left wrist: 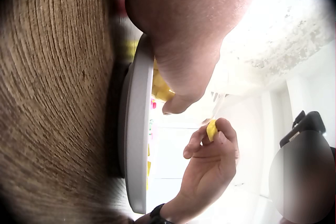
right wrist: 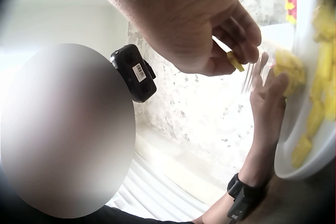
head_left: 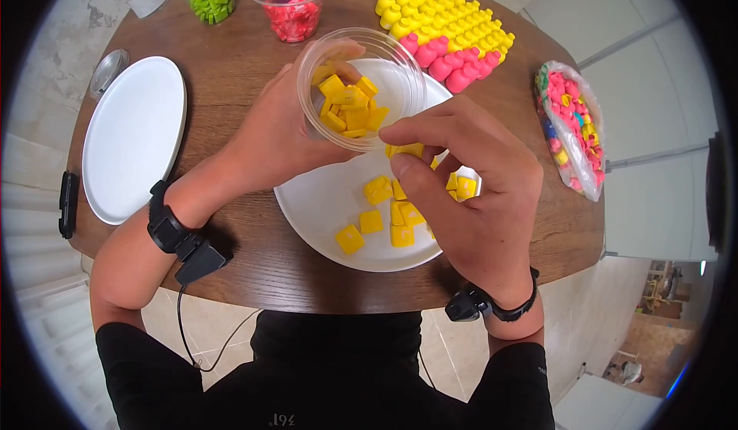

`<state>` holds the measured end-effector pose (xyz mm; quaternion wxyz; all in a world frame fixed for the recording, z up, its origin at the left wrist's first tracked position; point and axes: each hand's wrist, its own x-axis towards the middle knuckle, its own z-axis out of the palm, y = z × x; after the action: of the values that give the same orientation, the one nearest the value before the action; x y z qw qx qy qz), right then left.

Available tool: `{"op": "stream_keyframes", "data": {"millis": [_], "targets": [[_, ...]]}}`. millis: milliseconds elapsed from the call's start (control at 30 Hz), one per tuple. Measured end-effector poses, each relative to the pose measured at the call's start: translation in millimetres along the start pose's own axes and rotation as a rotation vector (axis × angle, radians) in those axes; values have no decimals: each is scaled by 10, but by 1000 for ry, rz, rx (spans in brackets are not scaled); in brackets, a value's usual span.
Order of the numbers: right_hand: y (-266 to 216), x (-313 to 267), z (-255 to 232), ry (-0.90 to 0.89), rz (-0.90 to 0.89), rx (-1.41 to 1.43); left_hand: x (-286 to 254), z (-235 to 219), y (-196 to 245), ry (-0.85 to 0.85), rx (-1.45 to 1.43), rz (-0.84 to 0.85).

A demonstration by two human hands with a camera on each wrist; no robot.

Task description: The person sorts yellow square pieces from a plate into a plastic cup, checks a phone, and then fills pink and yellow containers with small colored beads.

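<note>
Holding a clear round plastic cup over a round white plate, the left hand had its grip round the wall, probably steadying it; open mouth faced the head camera. Square yellow pieces sat inside; loose yellow squares lay spread on the plate, likely handy for picking. Right hand hung above them, fingertips just beside the cup rim.

Left wrist view: right hand's grip pinched a small yellow piece between thumb and fingers, presumably for fine control.

Right wrist view: same pinch, piece near the cup; closeness probably kept reaches short. Glare hid cup edges.
</note>
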<state>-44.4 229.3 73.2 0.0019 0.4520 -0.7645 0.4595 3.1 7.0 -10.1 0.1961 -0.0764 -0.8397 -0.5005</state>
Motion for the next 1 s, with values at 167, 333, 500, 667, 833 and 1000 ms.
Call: {"op": "stream_keyframes", "data": {"millis": [167, 333, 500, 667, 833, 1000], "targets": [[4, 0, 2, 36, 21, -2, 1, 0, 2, 0, 50, 36], [4, 1, 4, 34, 21, 17, -7, 5, -12, 5, 8, 23], [11, 2, -3, 22, 20, 14, -2, 4, 2, 2, 23, 26], [6, 3, -5, 14, 22, 7, 5, 1, 6, -2, 20, 17], [18, 1, -8, 7, 13, 3, 6, 12, 3, 2, -9, 13], [16, 2, -16, 1, 11, 0, 13, 5, 19, -5, 3, 14]]}}
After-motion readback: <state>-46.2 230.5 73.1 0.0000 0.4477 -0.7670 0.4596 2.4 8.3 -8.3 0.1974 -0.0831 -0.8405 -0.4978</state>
